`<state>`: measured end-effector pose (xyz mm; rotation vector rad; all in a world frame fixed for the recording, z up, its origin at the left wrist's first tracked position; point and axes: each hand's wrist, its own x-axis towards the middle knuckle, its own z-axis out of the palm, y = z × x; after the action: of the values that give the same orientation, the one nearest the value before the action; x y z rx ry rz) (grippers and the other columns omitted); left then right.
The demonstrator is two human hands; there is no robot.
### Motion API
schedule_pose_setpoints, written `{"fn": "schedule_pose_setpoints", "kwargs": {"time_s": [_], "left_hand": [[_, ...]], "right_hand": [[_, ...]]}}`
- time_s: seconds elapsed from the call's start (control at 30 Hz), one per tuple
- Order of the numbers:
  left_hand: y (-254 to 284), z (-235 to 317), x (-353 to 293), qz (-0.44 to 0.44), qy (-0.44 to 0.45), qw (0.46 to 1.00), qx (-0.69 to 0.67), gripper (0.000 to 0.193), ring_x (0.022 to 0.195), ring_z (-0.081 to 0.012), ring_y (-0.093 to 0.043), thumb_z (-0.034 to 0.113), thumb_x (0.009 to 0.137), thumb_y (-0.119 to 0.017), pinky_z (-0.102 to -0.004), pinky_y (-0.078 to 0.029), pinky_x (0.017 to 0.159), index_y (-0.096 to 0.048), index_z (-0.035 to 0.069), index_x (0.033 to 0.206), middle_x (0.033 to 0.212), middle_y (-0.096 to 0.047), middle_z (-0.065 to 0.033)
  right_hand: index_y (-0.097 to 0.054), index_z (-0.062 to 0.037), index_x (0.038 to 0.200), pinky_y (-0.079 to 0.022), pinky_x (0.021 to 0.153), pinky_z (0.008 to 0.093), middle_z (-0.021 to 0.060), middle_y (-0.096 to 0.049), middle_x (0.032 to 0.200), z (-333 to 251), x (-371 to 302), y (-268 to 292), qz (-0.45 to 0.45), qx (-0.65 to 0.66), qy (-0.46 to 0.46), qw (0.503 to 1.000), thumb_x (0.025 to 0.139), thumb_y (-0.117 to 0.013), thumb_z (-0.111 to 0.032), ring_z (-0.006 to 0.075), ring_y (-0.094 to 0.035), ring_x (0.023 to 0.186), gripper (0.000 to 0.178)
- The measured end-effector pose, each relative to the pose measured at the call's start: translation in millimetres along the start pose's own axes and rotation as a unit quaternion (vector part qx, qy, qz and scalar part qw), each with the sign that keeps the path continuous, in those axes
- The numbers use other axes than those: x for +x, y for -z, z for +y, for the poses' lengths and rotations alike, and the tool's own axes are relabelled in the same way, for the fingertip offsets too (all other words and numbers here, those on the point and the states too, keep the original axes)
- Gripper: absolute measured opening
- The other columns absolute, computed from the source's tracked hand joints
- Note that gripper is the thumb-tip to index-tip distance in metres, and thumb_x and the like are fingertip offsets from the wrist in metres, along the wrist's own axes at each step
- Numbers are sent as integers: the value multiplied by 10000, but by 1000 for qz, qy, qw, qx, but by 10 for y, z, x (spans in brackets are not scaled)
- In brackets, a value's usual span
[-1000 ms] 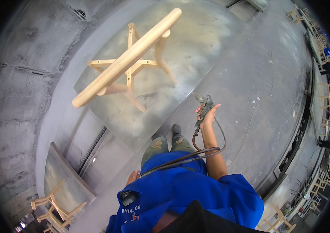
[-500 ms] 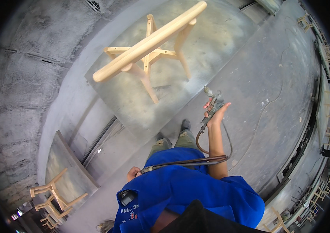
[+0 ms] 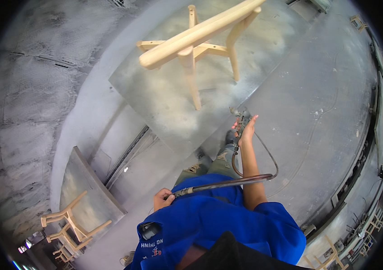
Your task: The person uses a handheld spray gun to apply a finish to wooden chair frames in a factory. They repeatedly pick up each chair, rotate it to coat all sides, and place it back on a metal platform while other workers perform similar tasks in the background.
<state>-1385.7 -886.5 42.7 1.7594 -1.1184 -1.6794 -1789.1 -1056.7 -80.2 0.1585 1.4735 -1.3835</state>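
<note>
My right hand is wrapped round a metal spray gun, held out in front of my body beside the near edge of a flat panel. Dark hoses run from the gun, loop beside my right forearm and cross my waist. Near my left hip, my left hand is closed on the hoses, by a pale fitting. Beyond the gun, a pale wooden chair frame stands on the large grey panel. Its thick top rail is uppermost, and its legs reach down to the panel. The gun is apart from the wood.
More wooden chair frames stand by a smaller panel at the lower left. A rough grey wall rises on the left. A thin line trails over the floor at right. Several chair frames line the far right.
My view has shifted, so the chair frame sits farther right and higher in the picture. The spray gun is slightly nearer my body. My left hand still grips the hoses, now showing more fully.
</note>
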Motion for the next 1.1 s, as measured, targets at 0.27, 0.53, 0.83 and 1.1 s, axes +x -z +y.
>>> {"fn": "schedule_pose_setpoints", "kwargs": {"time_s": [0.27,0.53,0.83,1.1], "left_hand": [[310,184,49,26,-10,1000,-12,116,721,-67,-550,109,907,-693,-246,-436,665,-623,17,898,773,-648,2],[456,240,291,-85,-53,995,22,234,721,-55,-539,235,963,-682,-227,-417,656,-615,11,973,789,-635,6],[486,517,614,-192,-51,980,-30,157,713,-65,-556,144,917,-710,-225,-433,673,-634,18,972,775,-644,1],[317,798,645,-294,-119,941,-119,369,765,-81,-587,311,862,-807,-235,-460,695,-634,17,1003,806,-671,-25]], "right_hand": [[-617,-14,972,-351,425,289,66,-606,682,1025,388,-41,81,-28,-52,995,942,-291,-795,195,-610,552,847],[-613,-14,1007,-317,393,235,46,-594,699,235,-734,-181,-89,115,34,989,923,-167,-833,156,-614,621,937],[-563,46,1078,-331,328,224,97,-564,705,-742,-2422,-95,-149,159,211,953,912,-164,-844,215,-589,646,989],[-596,75,1143,-332,398,196,124,-612,730,-1330,-3478,-459,-166,-242,382,877,855,-84,-894,171,-578,594,1134]]}}
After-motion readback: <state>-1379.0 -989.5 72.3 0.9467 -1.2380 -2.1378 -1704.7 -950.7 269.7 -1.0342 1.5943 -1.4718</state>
